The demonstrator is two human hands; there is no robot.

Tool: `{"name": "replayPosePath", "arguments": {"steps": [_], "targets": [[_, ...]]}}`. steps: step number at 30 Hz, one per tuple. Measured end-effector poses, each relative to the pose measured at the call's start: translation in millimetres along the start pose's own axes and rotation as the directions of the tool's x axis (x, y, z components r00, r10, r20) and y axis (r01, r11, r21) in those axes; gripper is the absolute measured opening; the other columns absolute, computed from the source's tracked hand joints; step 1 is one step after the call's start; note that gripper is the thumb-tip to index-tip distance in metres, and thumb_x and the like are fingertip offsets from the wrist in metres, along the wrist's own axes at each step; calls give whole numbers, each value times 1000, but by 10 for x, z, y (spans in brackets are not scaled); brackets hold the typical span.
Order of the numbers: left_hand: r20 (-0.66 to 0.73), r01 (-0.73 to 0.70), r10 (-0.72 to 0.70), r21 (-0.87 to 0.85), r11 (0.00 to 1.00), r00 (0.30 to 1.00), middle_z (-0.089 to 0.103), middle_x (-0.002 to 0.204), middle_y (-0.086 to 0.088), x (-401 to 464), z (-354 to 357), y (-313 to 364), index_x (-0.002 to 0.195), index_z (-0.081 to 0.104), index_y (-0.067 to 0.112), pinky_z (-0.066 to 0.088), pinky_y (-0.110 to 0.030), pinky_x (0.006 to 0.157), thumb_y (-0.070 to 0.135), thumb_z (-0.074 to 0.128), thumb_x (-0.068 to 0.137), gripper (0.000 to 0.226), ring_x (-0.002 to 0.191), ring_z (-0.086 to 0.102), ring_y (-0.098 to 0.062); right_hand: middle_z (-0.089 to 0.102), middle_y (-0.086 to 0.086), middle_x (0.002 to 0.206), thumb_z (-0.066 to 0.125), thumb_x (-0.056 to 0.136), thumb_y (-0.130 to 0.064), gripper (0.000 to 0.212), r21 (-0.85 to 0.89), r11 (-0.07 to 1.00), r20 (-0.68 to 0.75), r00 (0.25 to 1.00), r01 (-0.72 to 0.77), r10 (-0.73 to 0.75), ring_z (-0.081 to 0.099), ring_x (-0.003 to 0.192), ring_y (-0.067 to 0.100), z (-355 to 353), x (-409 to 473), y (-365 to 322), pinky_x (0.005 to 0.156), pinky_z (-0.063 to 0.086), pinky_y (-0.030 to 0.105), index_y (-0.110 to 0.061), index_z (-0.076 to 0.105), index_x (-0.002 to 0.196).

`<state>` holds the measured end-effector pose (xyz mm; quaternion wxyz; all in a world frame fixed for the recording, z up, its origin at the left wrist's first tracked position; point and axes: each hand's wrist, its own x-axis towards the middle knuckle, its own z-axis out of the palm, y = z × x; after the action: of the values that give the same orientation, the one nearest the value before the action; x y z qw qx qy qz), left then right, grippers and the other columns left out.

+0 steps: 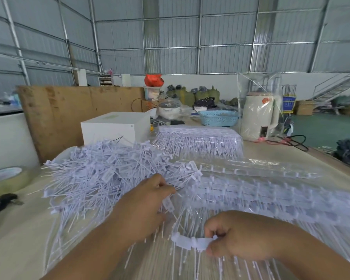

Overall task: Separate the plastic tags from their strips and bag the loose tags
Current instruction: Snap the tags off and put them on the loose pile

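A big heap of loose white plastic tags (109, 170) lies on the table's left half. My left hand (148, 201) sits at the heap's right edge and grips a few loose tags by their heads (168, 205). My right hand (238, 235) pinches a short strip of joined tags (188, 241) near the front, their thin tails hanging toward me. Rows of unseparated tag strips (271, 197) lie on clear plastic wrap to the right. A further wrapped bundle of strips (198, 138) sits behind.
A white box (113, 126) stands behind the heap, with a wooden board (73, 110) at its left. A tape roll (6, 178) and a dark tool (0, 201) lie at the left edge. A blue basket (218, 118) and a wrapped white appliance (259, 118) stand at the back.
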<state>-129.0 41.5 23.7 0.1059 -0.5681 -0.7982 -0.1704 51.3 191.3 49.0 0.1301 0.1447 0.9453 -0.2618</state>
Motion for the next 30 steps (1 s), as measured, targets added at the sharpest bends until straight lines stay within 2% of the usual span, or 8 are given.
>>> {"name": "replayPosePath", "arguments": {"steps": [4, 7, 10, 13, 17, 21, 27, 30], "targets": [[-160, -29, 43, 88, 996, 986, 46, 108, 18, -1, -30, 109, 124, 59, 36, 43, -20, 70, 41, 61, 87, 37, 101, 44, -1, 48, -18, 62, 63, 87, -46, 11, 64, 997, -78, 996, 52, -47, 42, 52, -3, -31, -81, 5, 56, 33, 22, -36, 61, 82], [-282, -109, 82, -84, 990, 956, 56, 83, 15, -59, -107, 205, 95, 68, 30, 44, -23, 65, 44, 40, 94, 31, 81, 53, -2, 47, -19, 56, 64, 89, -39, 15, 158, 979, -171, 980, 131, -103, 42, 50, 0, -101, -167, -12, 53, 33, 23, -37, 59, 76], [-202, -142, 48, -483, 864, 978, 58, 76, 7, -82, -128, 324, 85, 66, 25, 41, -29, 65, 54, 29, 92, 47, 73, 56, -11, 45, -14, 55, 62, 93, -31, 22, 174, 960, -269, 949, 218, -167, 39, 48, 5, -162, -232, -37, 50, 33, 25, -32, 54, 72], [-170, -142, 37, -666, 733, 985, 52, 68, -14, -88, -134, 379, 80, 65, 12, 38, -42, 60, 57, 38, 88, 54, 64, 50, -33, 48, -13, 57, 58, 95, -33, 20, 80, 969, -330, 923, 236, -198, 40, 50, 7, -175, -257, -35, 53, 35, 29, -35, 51, 76], [-141, -102, -8, -748, 656, 990, 59, 71, -21, -101, -169, 344, 91, 70, 28, 43, -44, 54, 50, 42, 85, 36, 60, 52, -37, 50, -15, 58, 55, 96, -36, 17, 3, 980, -358, 915, 200, -185, 40, 48, 5, -162, -250, -43, 54, 36, 28, -37, 51, 79], [-159, -154, 60, -683, 714, 985, 58, 61, -8, -117, -162, 407, 90, 68, 32, 37, -33, 48, 61, 52, 84, 34, 50, 48, -24, 49, -13, 57, 57, 94, -33, 16, 13, 973, -371, 905, 229, -208, 41, 49, 5, -164, -266, -74, 55, 36, 28, -32, 52, 78], [34, 21, 37, -951, 309, 999, 63, 61, -4, -70, -212, 444, 81, 72, 25, 39, -18, 44, 37, 74, 73, 15, 42, 50, -12, 42, -13, 54, 63, 93, -26, 23, 253, 894, -422, 874, 371, -243, 38, 51, 8, -202, -303, -113, 51, 30, 23, -30, 60, 70], [45, 38, 24, -974, 223, 999, 60, 59, -6, -66, -215, 446, 80, 70, 22, 37, -16, 42, 33, 76, 69, 17, 39, 48, -13, 40, -11, 55, 64, 92, -28, 23, 278, 869, -478, 844, 409, -244, 36, 52, 11, -175, -269, -119, 52, 27, 28, -28, 61, 69]]}}
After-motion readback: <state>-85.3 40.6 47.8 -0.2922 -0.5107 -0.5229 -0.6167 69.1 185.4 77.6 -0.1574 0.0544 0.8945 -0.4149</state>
